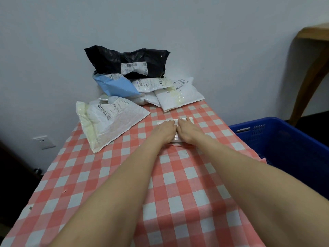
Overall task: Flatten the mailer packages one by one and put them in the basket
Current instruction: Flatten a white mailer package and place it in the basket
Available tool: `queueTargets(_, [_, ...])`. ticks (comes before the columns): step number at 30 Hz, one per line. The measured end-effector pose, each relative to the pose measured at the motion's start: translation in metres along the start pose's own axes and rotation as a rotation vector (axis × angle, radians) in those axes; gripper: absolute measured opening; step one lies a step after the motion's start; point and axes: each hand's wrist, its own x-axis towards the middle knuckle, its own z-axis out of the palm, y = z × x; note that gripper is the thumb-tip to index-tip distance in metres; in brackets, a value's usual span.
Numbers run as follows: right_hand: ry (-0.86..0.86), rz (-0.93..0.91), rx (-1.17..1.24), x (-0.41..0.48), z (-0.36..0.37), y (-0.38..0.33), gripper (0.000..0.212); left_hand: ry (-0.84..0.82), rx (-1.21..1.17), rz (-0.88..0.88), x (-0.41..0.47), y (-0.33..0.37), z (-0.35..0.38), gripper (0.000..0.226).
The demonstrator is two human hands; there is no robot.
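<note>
A small clear mailer [190,119] lies flat on the red-and-white checked tablecloth [106,175], mostly hidden under my hands. My left hand [164,131] and my right hand [187,130] press down on it side by side, palms down with fingers fairly straight. A large white mailer [110,122] lies to the left of my hands. At the far end by the wall sits a pile: a black mailer [128,61] on top, a blue one [115,85] and several white ones [179,94]. The blue basket [284,139] stands to the right of the table.
A wooden table leg [309,72] stands at the far right behind the basket. A wall socket [44,141] sits low on the wall at the left. The near half of the tablecloth carries only my forearms.
</note>
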Motion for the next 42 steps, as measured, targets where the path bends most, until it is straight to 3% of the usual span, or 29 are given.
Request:
queueTargets(21, [-0.077,0.019,-0.124,0.003,0.007,0.008,0.055,-0.02,-0.175,-0.005,-0.001,-0.013,0.009,0.047])
queueTargets(27, [-0.111,-0.015,-0.114,0.003,-0.001,0.011,0.054,-0.049,-0.219,-0.11,-0.012,-0.005,-0.002,0.048])
queueTargets(29, [-0.042,-0.02,-0.06,0.001,-0.012,0.012,0.054,0.018,-0.224,-0.204,-0.015,-0.014,-0.01,0.049])
queueTargets(33, [0.221,0.193,0.057,-0.004,-0.037,0.015,0.049,0.214,-0.32,-0.359,-0.012,-0.036,-0.02,0.048])
queueTargets(38, [0.052,0.383,0.088,-0.015,-0.029,0.009,0.054,0.107,-0.351,-0.353,-0.019,-0.023,-0.019,0.053])
queueTargets(42, [0.128,0.407,0.228,-0.017,-0.024,-0.002,0.048,0.193,-0.433,-0.326,-0.025,-0.013,-0.019,0.045])
